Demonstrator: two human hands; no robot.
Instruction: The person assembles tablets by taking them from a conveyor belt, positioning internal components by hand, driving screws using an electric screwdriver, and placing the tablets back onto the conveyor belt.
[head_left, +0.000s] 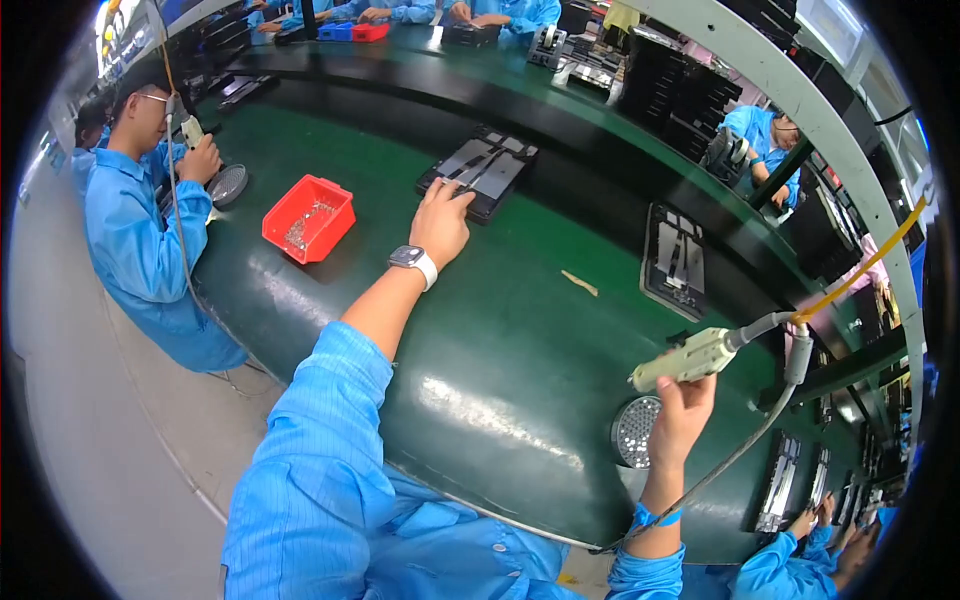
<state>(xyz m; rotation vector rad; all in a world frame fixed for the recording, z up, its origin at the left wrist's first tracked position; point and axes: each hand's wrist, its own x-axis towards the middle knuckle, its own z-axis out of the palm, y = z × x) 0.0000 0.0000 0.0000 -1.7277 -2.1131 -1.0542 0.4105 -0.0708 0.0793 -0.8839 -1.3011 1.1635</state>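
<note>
My left hand (pixel 440 220), with a watch on its wrist, reaches forward over the bench. Its fingers are stretched out onto the near edge of an opened tablet-like device (pixel 493 172) with dark strips and grey panels inside. What lies under the fingertips is hidden. On the right, my right hand (pixel 683 415) is closed around a pale green electric screwdriver (pixel 690 360), whose tip points left and whose cable end points right. Below the tool, close to my right wrist, sits a round dish with a holed top (pixel 634 432).
A red bin (pixel 310 218) of small metal parts stands left of my left hand. Another opened device (pixel 674 260) lies at right, and a tan strip (pixel 580 284) lies mid-bench. The screwdriver's cord (pixel 745 455) hangs beside my right arm. Co-workers sit left and lower right.
</note>
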